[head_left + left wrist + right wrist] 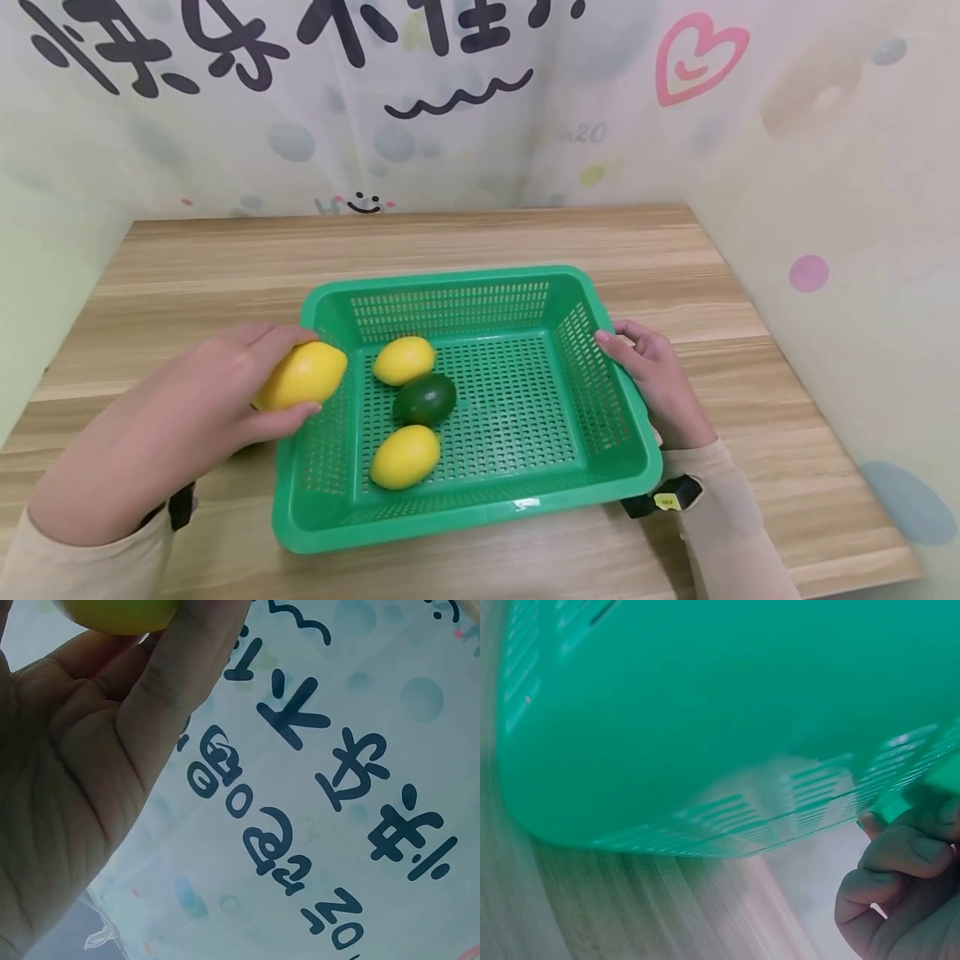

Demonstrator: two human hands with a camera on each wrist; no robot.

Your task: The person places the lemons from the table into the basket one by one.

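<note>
From where I stand, the yellow lemon (306,375) is up in the person's left hand (243,367), grasped between thumb and fingers at the left end of the green basket (450,277); how high above the rim, I can't tell. The right hand (660,383) grips the basket's right end, thumb on the rim, fingers curled outside. In the basket, toward its left end, a dark green fruit (425,400) sits between a far lemon (403,361) and a near lemon (406,457).

I'd worry about the held lemon: smooth and round, it could slip if the pinch loosens and roll off the wooden table (750,533), or catch the rim. A tug from the right hand might tip the basket or set the loose fruit rolling.

Big dark Chinese characters run across the wall (480,158) behind; I read 快乐 and 不, with the tops cut off, and a faint "20" farther right. A pink heart (701,58) and a small smiley (365,202) are printed there too. The right wristband carries a yellow label (666,501), too small to read. I can't make out any brand.
</note>
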